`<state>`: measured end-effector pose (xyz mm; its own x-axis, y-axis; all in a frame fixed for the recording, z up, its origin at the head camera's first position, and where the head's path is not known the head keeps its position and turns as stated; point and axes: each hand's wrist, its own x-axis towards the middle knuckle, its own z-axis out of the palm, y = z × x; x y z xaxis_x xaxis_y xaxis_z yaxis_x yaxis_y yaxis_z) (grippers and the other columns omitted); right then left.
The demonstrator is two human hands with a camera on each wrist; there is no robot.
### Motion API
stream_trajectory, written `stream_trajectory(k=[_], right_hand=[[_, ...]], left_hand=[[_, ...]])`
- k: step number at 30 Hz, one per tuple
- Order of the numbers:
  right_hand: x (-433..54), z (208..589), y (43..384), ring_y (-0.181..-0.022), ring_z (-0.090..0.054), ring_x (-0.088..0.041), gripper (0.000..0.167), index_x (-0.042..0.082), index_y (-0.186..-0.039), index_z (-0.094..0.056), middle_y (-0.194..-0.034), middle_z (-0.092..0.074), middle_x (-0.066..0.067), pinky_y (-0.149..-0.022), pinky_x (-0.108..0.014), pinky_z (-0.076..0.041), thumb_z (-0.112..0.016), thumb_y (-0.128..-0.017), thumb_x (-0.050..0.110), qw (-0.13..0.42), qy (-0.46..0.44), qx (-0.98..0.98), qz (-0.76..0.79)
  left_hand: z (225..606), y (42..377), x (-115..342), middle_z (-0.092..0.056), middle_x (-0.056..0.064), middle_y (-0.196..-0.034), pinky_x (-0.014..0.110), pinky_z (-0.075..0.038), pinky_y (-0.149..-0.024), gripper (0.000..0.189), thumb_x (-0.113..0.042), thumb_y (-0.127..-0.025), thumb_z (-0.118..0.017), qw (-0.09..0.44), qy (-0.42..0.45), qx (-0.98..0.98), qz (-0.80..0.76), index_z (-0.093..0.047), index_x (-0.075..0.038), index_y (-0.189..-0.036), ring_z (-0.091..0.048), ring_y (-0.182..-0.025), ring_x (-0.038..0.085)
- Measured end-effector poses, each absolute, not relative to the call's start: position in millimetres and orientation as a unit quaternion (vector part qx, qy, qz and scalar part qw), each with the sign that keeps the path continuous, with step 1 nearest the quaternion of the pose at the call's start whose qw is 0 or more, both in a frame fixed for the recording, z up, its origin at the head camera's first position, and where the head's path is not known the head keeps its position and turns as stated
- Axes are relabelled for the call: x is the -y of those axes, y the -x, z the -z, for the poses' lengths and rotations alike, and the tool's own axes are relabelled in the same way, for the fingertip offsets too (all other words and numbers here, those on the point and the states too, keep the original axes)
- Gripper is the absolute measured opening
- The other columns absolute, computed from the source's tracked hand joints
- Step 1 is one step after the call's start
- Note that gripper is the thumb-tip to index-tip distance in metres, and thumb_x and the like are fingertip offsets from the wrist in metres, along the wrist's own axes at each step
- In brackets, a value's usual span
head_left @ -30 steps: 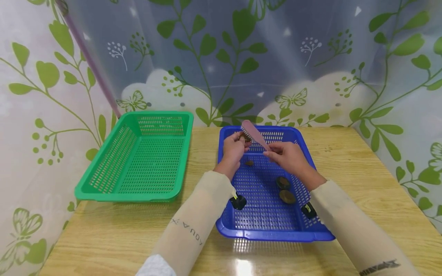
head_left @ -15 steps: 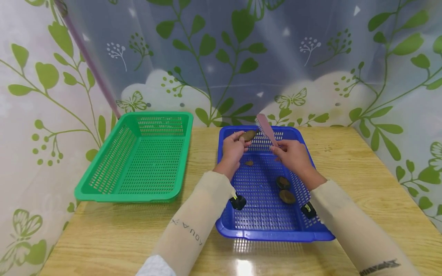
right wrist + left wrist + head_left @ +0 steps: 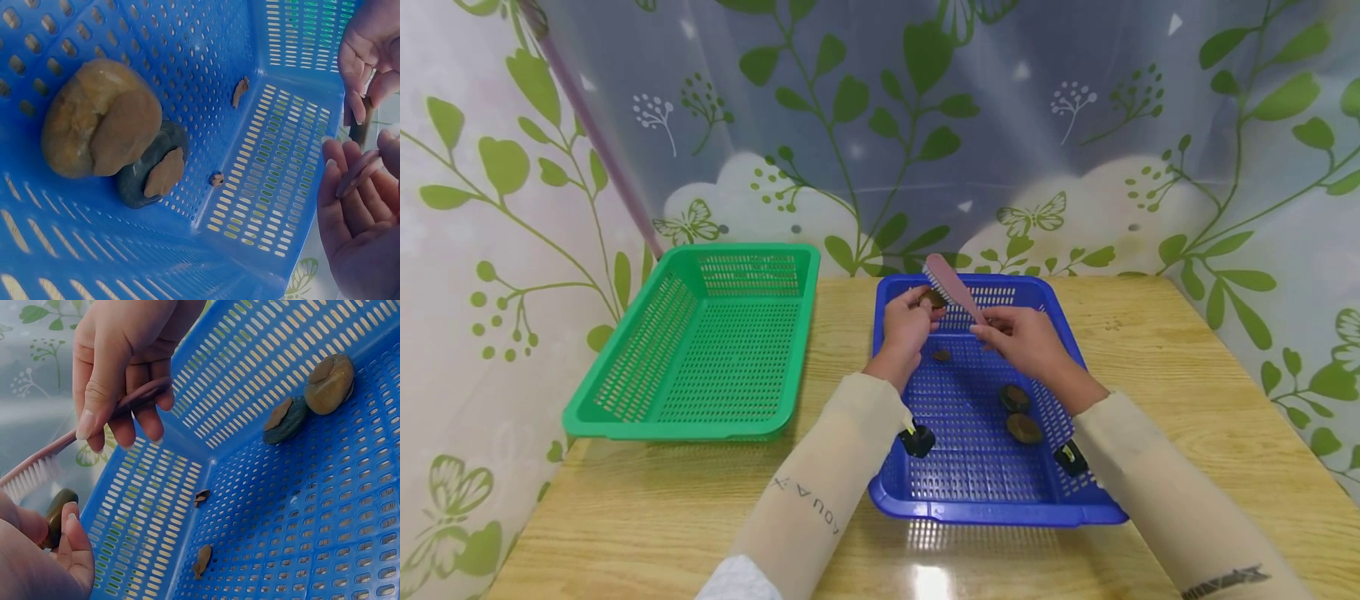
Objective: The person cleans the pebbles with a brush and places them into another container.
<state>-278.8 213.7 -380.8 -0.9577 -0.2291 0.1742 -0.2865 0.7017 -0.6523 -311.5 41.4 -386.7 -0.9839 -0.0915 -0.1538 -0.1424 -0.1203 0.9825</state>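
Note:
My left hand (image 3: pixel 908 327) pinches a smooth greenish-brown stone (image 3: pixel 60 515) between thumb and fingers, over the far part of the blue basket (image 3: pixel 1000 512). My right hand (image 3: pixel 1028 340) grips the handle of a pink brush (image 3: pixel 952 285) with pale bristles. In the head view the brush head slants up to the left, bristles right at the stone and partly covering it. Two larger stones lie in the basket on the right: a dark one (image 3: pixel 134 187) and a yellowish-brown one (image 3: pixel 65 137), each with a flat brown patch on top.
A green basket (image 3: pixel 685 429) stands to the left on the wooden table (image 3: pixel 1150 350). Small brown crumbs lie on the blue basket's floor, among them an elongated piece (image 3: pixel 203 559) and a smaller bit (image 3: pixel 201 498). Behind the table hangs a leaf-patterned curtain (image 3: pixel 880 125).
The brush went up and right, off the stone, half a second ago, and is now back down-left against it. My left hand stays in place, still holding the stone.

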Motion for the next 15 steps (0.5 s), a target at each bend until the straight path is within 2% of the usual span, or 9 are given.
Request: stream_trajectory(k=[5, 12, 15], right_hand=[[-213.4, 381.4, 279.2, -0.070, -0.065, -0.025, 0.027, 0.001, -0.111, -0.069, -0.083, -0.072, -0.011, -0.056, -0.031, -0.048, -0.063, -0.096, 0.022, 0.036, -0.159, 0.920, -0.355], [-214.0, 382.5, 279.7, -0.062, -0.060, -0.019, 0.025, 0.005, -0.112, -0.070, -0.075, -0.070, -0.010, -0.051, -0.031, -0.043, -0.063, -0.096, 0.023, 0.015, -0.170, 0.927, -0.335], [-214.6, 382.5, 279.9, -0.062, -0.060, -0.019, 0.024, 0.004, -0.111, -0.070, -0.075, -0.070, -0.010, -0.052, -0.031, -0.044, -0.063, -0.096, 0.022, 0.008, -0.163, 0.927, -0.339]], left_hand=[[387.2, 311.1, -41.1, -0.068, 0.013, -0.112, 0.031, -0.055, -0.079, 0.033, -0.008, -0.103, -0.046, 0.015, 0.083, -0.671, -0.737, -0.058, -0.005, -0.134, -0.067, -0.091, 0.018], [389.6, 310.4, -41.6, -0.068, 0.019, -0.104, 0.027, -0.055, -0.071, 0.029, -0.004, -0.100, -0.050, -0.010, 0.070, -0.667, -0.742, -0.063, 0.000, -0.125, -0.063, -0.078, 0.016], [389.0, 310.1, -42.7, -0.069, 0.020, -0.105, 0.023, -0.054, -0.066, 0.029, -0.004, -0.100, -0.050, -0.016, 0.069, -0.666, -0.743, -0.063, 0.001, -0.125, -0.064, -0.077, 0.016]])
